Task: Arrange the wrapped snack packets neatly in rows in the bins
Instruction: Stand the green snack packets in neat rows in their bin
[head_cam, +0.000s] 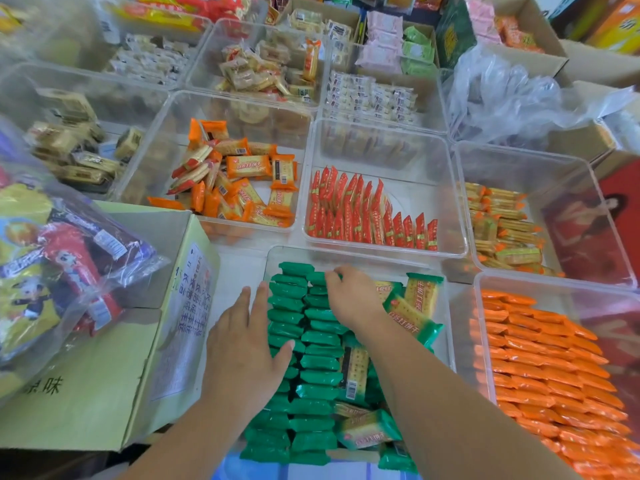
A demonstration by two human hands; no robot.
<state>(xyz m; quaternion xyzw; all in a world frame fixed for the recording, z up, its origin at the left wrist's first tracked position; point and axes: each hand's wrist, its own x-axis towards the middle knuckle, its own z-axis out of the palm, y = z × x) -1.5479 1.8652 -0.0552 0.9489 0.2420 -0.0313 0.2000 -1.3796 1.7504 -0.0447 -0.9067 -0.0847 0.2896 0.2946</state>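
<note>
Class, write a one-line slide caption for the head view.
Left hand and right hand touch rows of green packets in a bin, beside bins of red packets and orange packets.

The left grip [247,344] lies flat, palm down, fingers [259,303] straight and slightly spread, thumb splayed toward the right, on a bare left forearm [194,438] coming up from the bottom edge. The right grip [351,296] reaches further forward, back of the hand up, its fingertips [334,275] bent downward; whether they pinch anything cannot be told. The bare right forearm [450,403] slants in from the lower right, and the two grips are near each other but apart.
</note>
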